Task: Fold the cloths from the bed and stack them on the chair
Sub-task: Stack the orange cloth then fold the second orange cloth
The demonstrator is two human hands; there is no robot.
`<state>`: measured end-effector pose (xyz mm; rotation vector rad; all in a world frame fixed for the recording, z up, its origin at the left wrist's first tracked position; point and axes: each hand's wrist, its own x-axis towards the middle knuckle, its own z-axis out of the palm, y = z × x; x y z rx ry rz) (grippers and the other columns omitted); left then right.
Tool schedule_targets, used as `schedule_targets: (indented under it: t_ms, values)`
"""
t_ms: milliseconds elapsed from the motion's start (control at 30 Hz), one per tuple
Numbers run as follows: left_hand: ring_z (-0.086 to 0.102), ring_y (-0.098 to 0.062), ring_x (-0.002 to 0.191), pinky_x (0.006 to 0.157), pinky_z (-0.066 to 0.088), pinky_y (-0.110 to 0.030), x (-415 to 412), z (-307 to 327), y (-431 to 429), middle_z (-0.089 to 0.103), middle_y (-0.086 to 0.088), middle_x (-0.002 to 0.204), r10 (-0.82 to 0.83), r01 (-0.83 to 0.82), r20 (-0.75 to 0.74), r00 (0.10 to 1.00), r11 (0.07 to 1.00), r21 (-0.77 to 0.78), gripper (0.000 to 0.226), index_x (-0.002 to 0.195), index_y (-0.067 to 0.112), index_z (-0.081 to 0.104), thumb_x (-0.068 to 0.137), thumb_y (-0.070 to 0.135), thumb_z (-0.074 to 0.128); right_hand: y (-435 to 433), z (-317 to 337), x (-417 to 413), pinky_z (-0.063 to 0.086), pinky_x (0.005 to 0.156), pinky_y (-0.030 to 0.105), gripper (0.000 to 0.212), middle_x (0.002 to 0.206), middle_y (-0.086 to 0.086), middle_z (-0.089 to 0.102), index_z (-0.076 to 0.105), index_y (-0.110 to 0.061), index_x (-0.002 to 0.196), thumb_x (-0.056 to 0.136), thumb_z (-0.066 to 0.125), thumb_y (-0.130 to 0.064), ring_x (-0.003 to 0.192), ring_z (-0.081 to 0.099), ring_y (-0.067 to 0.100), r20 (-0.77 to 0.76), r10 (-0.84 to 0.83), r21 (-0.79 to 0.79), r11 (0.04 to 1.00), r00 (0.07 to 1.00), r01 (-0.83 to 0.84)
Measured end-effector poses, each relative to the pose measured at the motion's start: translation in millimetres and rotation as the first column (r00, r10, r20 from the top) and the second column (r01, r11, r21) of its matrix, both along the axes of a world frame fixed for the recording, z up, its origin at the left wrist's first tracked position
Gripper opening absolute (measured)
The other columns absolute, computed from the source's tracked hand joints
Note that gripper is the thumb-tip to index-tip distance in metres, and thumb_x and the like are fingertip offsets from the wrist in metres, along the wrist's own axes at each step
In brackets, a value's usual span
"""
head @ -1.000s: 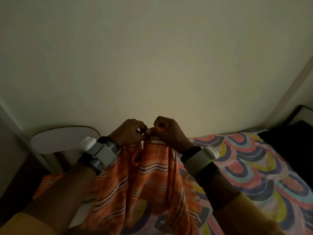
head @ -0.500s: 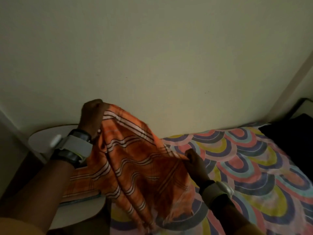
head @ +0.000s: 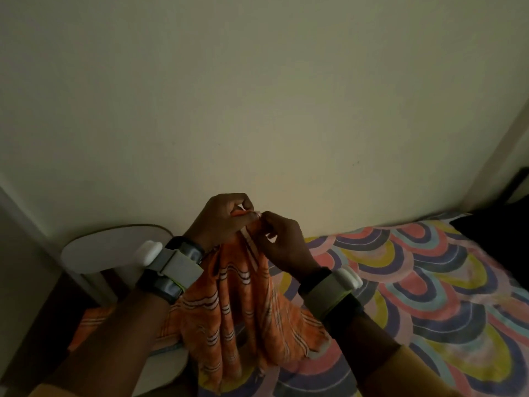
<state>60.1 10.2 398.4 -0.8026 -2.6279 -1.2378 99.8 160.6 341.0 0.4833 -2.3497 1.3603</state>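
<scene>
Dim room, bare cream wall (head: 257,96)

An orange cloth (head: 237,305) is showing white-and-dark stripes; lower right, the bedsheet (head: 423,287) is displaying multicoloured scallops.

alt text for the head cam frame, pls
Both hands, left and right, pinch the top edge of an orange striped cloth hanging over a colourful scallop-patterned bedsheet; a white chair with another orange cloth stands left.

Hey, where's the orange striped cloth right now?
In the head view, the orange striped cloth hangs low at centre, pinched at its top by the left hand and right hand, between the white chair and the bed.
</scene>
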Motion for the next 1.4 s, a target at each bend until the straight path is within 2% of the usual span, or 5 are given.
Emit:
schedule_targets:
  t_ms: [300,533,800,1000,1400]
  values:
    - [0.053,-0.011,0.063,0.065,0.041,-0.028,-4,9,-22,0.059,0.004,0.057,0.226,-0.226,0.025,0.974,0.946,0.232,0.017,0.057,0.023,0.056,0.067,0.031,0.066,50,-129,-1,0.033,0.058,0.032,0.019,0.069,0.011,0.055,0.051,-0.008,0.067,0.086,0.049,-0.014,0.068,0.057,0.032,0.346,-0.432,0.309,0.891,0.833,0.333]
    - [0.062,-0.03,0.082,0.07,0.042,-0.029,-21,-2,-64,0.068,-0.02,0.085,0.746,-0.678,0.043,0.664,0.577,0.455,0.017,0.078,0.006,0.065,0.077,0.023,0.068,105,-163,29,0.04,0.069,0.036,0.026,0.091,0.022,0.066,0.052,-0.012,0.067,0.09,0.046,-0.002,0.088,0.062,0.037,0.463,-0.625,0.471,0.774,0.629,0.422]
    - [0.061,0.002,0.086,0.079,0.046,-0.018,3,-56,-2,0.067,0.005,0.104,-0.056,0.13,0.218,0.974,0.931,-0.342,0.05,0.108,0.026,0.061,0.062,0.027,0.082,18,-20,-6,0.046,0.058,0.014,0.02,0.079,0.005,0.068,0.063,-0.003,0.091,0.085,0.048,0.008,0.066,0.063,0.004,0.295,-0.032,0.142,0.99,0.955,-0.01]
    - [0.049,0.003,0.051,0.056,0.037,-0.021,-1,-59,-6,0.057,0.009,0.056,0.014,0.029,0.12,0.993,0.936,-0.352,0.019,0.049,0.024,0.053,0.062,0.038,0.06,27,-24,-6,0.045,0.063,0.014,0.007,0.084,-0.005,0.065,0.065,-0.014,0.09,0.084,0.063,-0.012,0.071,0.058,0.003,0.212,0.048,0.22,0.971,0.976,-0.096]
    - [0.058,-0.015,0.068,0.054,0.037,-0.017,-16,-51,-40,0.063,-0.002,0.067,0.167,-0.116,0.123,0.978,0.932,-0.343,0.022,0.061,0.02,0.06,0.061,0.042,0.058,79,-92,21,0.038,0.055,0.009,0.025,0.068,-0.011,0.056,0.054,-0.023,0.072,0.078,0.074,-0.009,0.062,0.054,-0.005,0.277,-0.288,-0.014,0.953,0.917,0.303]
